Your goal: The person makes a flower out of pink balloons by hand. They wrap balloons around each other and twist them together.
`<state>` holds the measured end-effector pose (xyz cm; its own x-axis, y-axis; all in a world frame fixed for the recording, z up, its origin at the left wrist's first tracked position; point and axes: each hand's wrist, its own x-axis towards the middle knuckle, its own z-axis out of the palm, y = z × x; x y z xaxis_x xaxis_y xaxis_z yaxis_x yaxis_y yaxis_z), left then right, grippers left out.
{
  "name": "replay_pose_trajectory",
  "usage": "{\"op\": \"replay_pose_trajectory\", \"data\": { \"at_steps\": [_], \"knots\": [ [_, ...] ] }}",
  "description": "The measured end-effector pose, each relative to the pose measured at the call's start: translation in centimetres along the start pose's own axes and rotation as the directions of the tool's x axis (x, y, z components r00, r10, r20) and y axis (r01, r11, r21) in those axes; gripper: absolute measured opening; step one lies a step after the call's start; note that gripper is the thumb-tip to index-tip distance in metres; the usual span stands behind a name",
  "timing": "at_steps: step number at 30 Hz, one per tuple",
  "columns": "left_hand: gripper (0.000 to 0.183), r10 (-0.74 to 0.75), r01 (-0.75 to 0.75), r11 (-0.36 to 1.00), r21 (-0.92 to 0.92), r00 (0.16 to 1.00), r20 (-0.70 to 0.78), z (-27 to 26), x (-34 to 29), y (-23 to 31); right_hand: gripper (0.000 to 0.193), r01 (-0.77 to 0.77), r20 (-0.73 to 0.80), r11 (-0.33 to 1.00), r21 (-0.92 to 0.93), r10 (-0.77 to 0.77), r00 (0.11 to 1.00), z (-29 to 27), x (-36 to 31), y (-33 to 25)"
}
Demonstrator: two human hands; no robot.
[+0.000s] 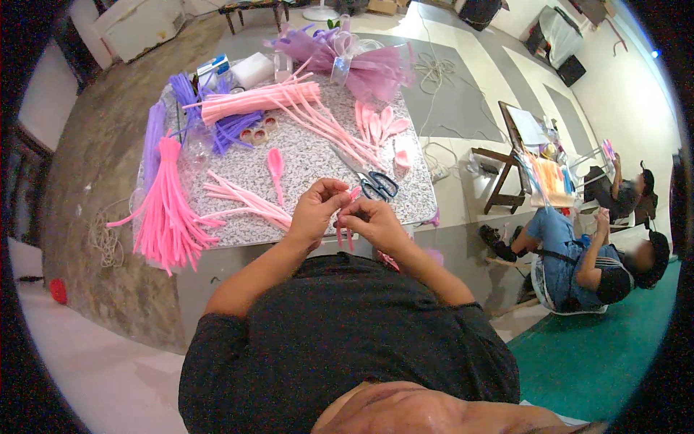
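Close to my body, at the table's near edge, my left hand [316, 211] and my right hand [371, 223] pinch a small bent pink pipe cleaner [354, 193] between them. Its lower ends hang below my fingers; the part in the fingertips is mostly hidden. Just beyond my right hand lie scissors [380, 186] with dark handles. A pink petal-shaped loop [275, 166] on a twisted stem rests ahead of my left hand. Loose pale pink pipe cleaners [249, 200] reach toward my left wrist. More pink petal loops [376, 123] sit together at the far right.
The speckled table [311, 155] also bears a bright pink bundle [170, 206], a pale pink bundle [260, 101], purple stems [235, 130], tape rolls [258, 133] and a mauve wrapped bouquet [361, 61]. At right, two people sit by another table [513, 130]. Cable coils [434, 71] lie on the floor.
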<state>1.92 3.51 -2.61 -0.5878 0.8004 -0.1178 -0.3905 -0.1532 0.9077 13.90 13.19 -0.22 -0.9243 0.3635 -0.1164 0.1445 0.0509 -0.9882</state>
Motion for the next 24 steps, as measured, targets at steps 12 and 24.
{"op": "replay_pose_trajectory", "data": {
  "at_steps": [12, 24],
  "knots": [
    [0.022, -0.309, 0.331, 0.89, -0.314, 0.944, 0.117, -0.4, -0.4, 2.2, 0.009, 0.397, -0.036, 0.588, -0.705, -0.589, 0.808, -0.1, -0.1, 0.5],
    [0.015, -0.042, 0.048, 0.997, 0.055, 0.994, -0.098, -0.8, 0.1, 0.0, 0.009, 0.352, -0.072, 0.731, -0.584, -0.479, 0.875, 0.0, -0.2, 0.5]
  ]
}}
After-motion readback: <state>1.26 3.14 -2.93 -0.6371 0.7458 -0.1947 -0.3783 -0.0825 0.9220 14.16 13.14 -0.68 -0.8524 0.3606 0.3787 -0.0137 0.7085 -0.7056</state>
